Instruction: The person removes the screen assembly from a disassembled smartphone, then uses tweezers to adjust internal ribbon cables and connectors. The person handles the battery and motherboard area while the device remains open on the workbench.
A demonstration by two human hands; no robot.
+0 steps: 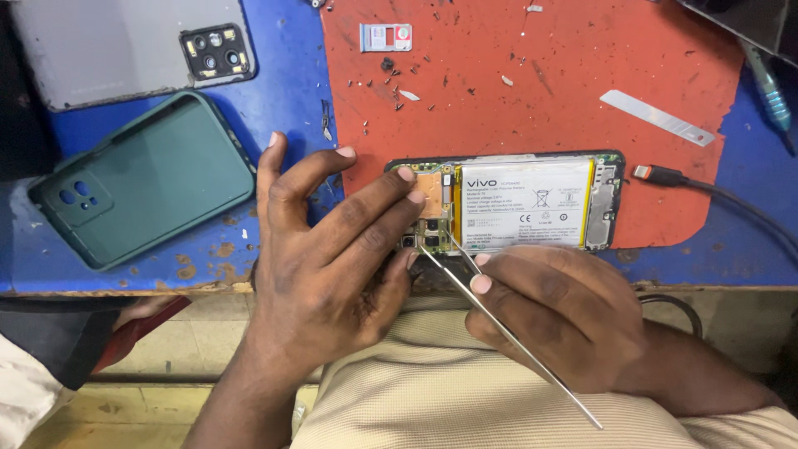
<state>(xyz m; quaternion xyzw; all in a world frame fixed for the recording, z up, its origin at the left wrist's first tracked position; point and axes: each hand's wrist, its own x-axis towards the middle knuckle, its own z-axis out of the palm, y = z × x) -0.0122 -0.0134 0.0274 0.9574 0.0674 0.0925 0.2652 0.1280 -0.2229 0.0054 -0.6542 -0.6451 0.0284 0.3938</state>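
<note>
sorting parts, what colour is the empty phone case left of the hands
Dark green phone case, clearest in the head view.

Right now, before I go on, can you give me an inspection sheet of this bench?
Surface: blue worktop with a worn red mat, scuffed at the front edge.
Job's things: opened black phone with white battery lying on the mat's edge; thin metal tweezers tipped at its circuit board.
Clutter: grey phone back cover, dark green phone case, small card tray, metal blade strip, loose screws and debris.
Grippers: left hand steadies the phone's end; right hand holds the tweezers.
Cables: black cable with red-tipped plug, unplugged beside the phone.
Surroundings: blue-handled tool at right.
</note>
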